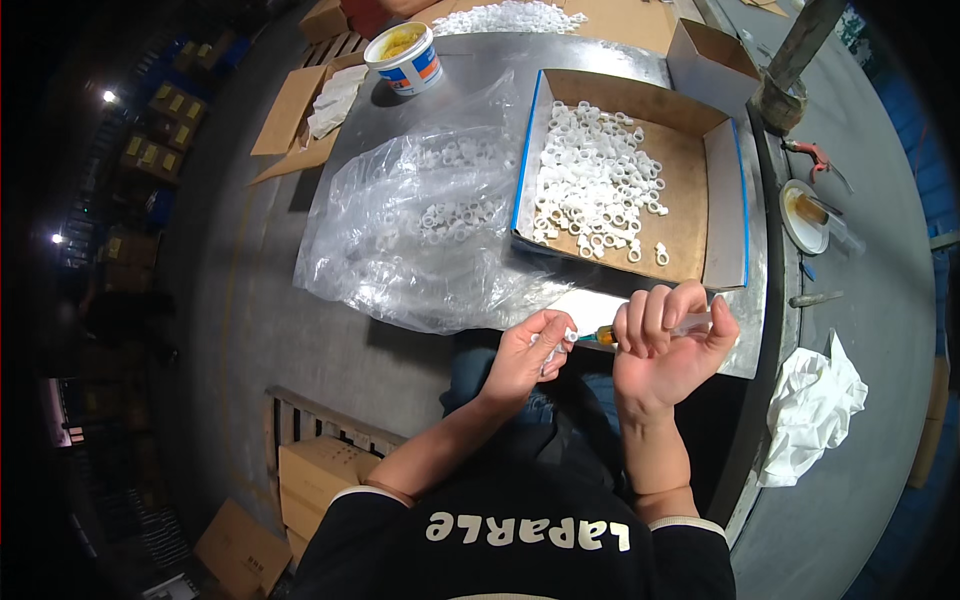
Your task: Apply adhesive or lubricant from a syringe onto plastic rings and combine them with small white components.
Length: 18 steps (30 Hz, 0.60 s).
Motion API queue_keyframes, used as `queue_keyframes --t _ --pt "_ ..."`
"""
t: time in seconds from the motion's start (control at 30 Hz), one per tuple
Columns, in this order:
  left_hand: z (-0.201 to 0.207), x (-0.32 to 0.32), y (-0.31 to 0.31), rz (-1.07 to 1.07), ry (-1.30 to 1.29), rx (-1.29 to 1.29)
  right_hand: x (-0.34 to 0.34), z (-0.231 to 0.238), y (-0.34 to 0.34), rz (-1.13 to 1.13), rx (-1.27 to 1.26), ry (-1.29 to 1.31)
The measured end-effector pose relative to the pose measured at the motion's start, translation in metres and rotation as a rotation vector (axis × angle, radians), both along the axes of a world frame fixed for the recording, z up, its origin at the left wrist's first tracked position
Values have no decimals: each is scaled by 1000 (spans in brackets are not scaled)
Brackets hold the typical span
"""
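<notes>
My left hand [527, 357] is closed around a few small white plastic ring fittings [570, 336], one poking out between thumb and forefinger. Wrapped round a syringe [605, 336] with amber contents is my right hand [655, 345]. The syringe points left, and its thin tip is at the fitting; whether they touch I cannot tell. Just beyond both hands stands a shallow open cardboard box [690, 165] with blue edges, a heap of the same white fittings [600, 190] along its left side. A clear plastic bag [350, 235] with more fittings inside lies left of the box.
A tub [404, 62] with yellowish residue stands at the table's far left. Along the right are a white dish [803, 218] holding another syringe, a red-handled tool [815, 156] and a crumpled white cloth [815, 410]. Cartons [320, 480] sit on a pallet at lower left.
</notes>
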State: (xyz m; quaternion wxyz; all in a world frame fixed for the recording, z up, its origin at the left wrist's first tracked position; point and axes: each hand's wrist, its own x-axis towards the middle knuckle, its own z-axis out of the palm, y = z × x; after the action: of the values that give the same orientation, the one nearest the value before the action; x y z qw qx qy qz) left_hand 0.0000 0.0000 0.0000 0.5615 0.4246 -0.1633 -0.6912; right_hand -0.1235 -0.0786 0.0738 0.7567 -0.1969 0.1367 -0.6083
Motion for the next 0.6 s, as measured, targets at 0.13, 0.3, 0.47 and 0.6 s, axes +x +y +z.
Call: queue_keyframes --t 0.13,0.3,0.47,0.6 --pt "5 -2 -2 0 -97 -46 2 -4 0 -23 11 -1" --pt "7 -3 -3 -6 -119 -55 3 -7 0 -24 5 -3" --pt "8 -4 1 -9 -120 -49 3 -8 4 -22 6 17" --pt "9 -5 2 -14 -125 -56 1 -10 4 3 10 -8"
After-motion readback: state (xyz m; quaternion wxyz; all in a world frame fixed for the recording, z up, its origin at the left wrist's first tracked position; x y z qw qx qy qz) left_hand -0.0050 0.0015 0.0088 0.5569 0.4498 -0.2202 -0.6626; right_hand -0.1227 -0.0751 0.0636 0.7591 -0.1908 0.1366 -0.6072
